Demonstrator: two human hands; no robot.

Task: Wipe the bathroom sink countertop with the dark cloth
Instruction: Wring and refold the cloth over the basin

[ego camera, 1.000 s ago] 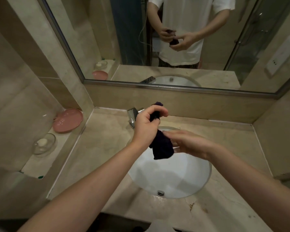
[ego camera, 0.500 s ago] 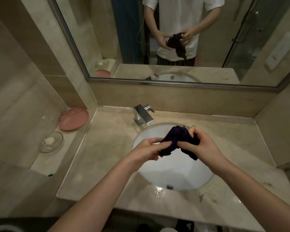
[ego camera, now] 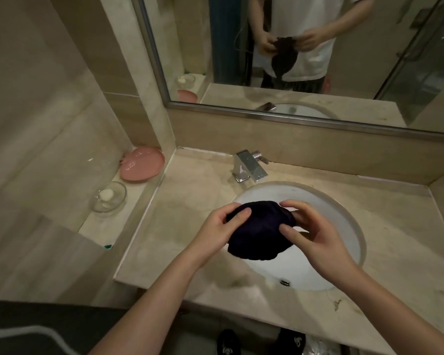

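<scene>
The dark cloth [ego camera: 258, 233] hangs spread between both hands above the left part of the white sink basin [ego camera: 331, 216]. My left hand [ego camera: 217, 230] pinches its left edge, thumb on top. My right hand [ego camera: 310, 231] grips its right edge, fingers curled around the fabric. The beige marble countertop [ego camera: 190, 198] surrounds the basin, with dark marks near the front right edge [ego camera: 337, 303]. The cloth's lower part hides some of the basin.
A chrome faucet [ego camera: 249, 166] stands behind the basin. On a lower side ledge at left sit a pink dish [ego camera: 142, 166] and a glass soap dish [ego camera: 109, 199]. A mirror [ego camera: 318, 52] spans the back wall. Black shoes [ego camera: 228, 342] show on the floor below.
The cloth went from hanging bunched in my left hand to being opened out and held by both hands over the basin. The view has shifted down and left.
</scene>
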